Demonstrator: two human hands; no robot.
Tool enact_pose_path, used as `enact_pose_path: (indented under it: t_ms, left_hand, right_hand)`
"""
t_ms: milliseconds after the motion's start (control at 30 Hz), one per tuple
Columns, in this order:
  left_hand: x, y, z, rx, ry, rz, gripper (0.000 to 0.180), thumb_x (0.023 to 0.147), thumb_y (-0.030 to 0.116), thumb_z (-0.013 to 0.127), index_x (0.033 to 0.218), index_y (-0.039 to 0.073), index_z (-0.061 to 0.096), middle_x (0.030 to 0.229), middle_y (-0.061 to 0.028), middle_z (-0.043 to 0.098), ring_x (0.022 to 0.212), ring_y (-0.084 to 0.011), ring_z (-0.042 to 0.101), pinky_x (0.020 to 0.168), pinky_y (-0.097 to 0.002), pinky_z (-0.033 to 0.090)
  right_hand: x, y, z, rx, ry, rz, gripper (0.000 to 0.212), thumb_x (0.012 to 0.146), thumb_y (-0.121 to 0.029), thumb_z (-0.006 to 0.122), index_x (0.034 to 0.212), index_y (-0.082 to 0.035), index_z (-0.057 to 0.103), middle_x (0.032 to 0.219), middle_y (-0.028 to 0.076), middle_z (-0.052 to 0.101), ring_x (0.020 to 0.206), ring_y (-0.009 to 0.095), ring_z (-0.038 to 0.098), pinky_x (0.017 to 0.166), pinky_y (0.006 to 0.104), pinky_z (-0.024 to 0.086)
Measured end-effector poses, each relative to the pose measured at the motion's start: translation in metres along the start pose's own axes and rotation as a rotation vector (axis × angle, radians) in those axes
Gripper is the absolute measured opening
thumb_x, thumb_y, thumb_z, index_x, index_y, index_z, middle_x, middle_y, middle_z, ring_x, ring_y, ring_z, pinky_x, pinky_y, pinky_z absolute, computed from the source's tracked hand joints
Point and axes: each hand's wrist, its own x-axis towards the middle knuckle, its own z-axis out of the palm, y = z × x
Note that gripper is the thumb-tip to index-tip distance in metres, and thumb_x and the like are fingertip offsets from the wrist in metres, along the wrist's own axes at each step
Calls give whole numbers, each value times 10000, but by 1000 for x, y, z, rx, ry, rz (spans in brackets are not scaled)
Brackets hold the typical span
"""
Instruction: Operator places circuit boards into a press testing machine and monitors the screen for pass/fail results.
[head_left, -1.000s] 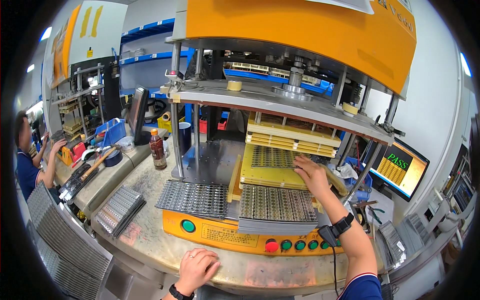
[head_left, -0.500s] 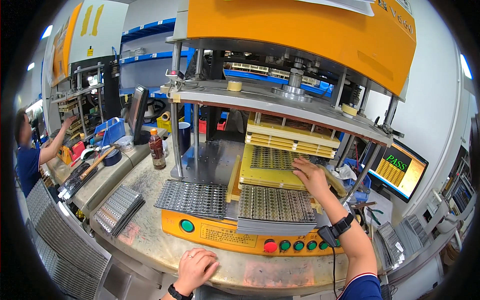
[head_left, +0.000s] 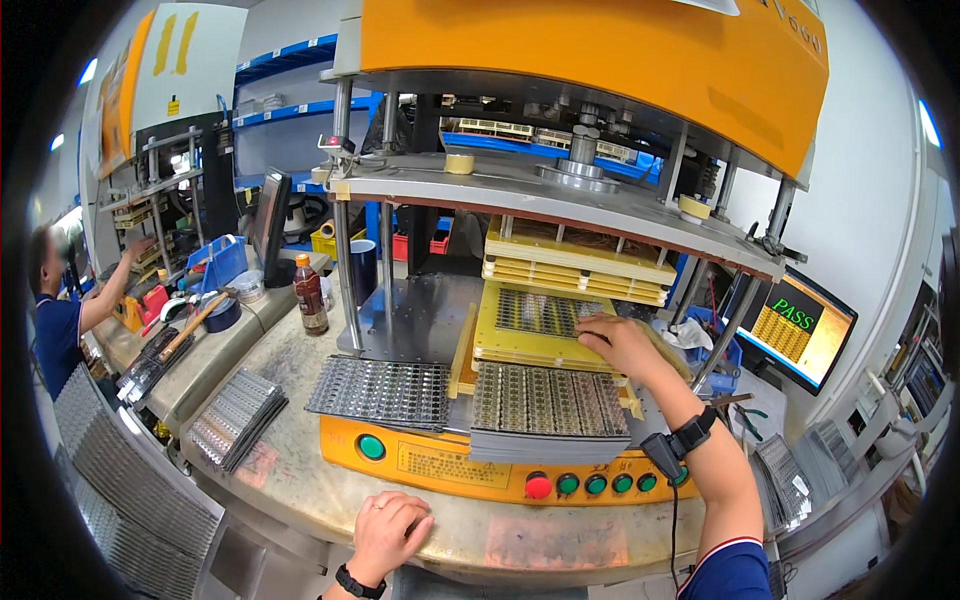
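My right hand reaches under the press plate, its fingers closed at the right end of a thin circuit board panel. That panel lies over the yellow fixture plate; whether it is slightly lifted I cannot make out. Nearer me, a thick stack of similar panels sits at the press's front, with a second stack of panels left of it. My left hand rests at the bench's front edge, fingers loosely bent and holding nothing.
Above the fixture hangs a layered yellow upper fixture. A row of buttons lines the press's orange front. Another panel stack lies left, near a bottle. A monitor stands right. A co-worker works far left.
My right hand has shifted slightly left over the panel's right end, and the panel catches more light. The left hand stays on the bench edge. The whole view has shifted a little.
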Motion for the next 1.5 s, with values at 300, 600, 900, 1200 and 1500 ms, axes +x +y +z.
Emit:
enact_pose_path:
  t_ms: [300, 600, 900, 1200, 1500]
  left_hand:
    - [-5, -7, -1, -99, -51, -159, 97, 851, 134, 750, 812, 114, 663, 851, -7, 707, 848, -221, 647, 803, -364, 423]
    - [1, -8, 7, 174, 181, -235, 304, 784, 57, 689, 1056, 25, 556, 1539, -283, 395, 1297, -479, 379, 1094, -556, 296]
    - [4, -9, 6, 244, 162, -139, 182, 922, 187, 672, 1026, 40, 641, 1185, -207, 646, 1161, -442, 532, 1011, -531, 418]
    - [-2, -19, 9, 257, 119, -138, 202, 948, 248, 677, 880, 59, 657, 878, -148, 643, 915, -354, 578, 830, -467, 444]
    - [-3, -17, 9, 318, 69, -200, 215, 929, 279, 705, 868, 79, 654, 878, -135, 637, 944, -358, 576, 848, -482, 427]
  right_hand:
    - [-95, -133, -14, -287, 41, -279, 378, 927, -370, 709, 1234, -153, 674, 1267, 29, 687, 1233, 209, 621, 1139, 579, 367]
    - [-122, -153, 1, -273, 163, -349, 423, 902, -307, 704, 1186, 1, 645, 1208, 142, 683, 1141, 278, 649, 984, 417, 521]
    - [-130, -149, 12, -299, 200, -316, 426, 911, -290, 687, 1215, 1, 624, 1251, 145, 665, 1162, 279, 634, 1017, 414, 495]
    - [-127, -148, 23, -251, 213, -319, 443, 899, -180, 604, 1289, 28, 591, 1316, 152, 630, 1237, 279, 600, 1062, 410, 471]
    - [-128, -149, 20, -231, 214, -309, 426, 897, -170, 603, 1272, 33, 597, 1298, 155, 633, 1231, 278, 604, 1054, 408, 479]
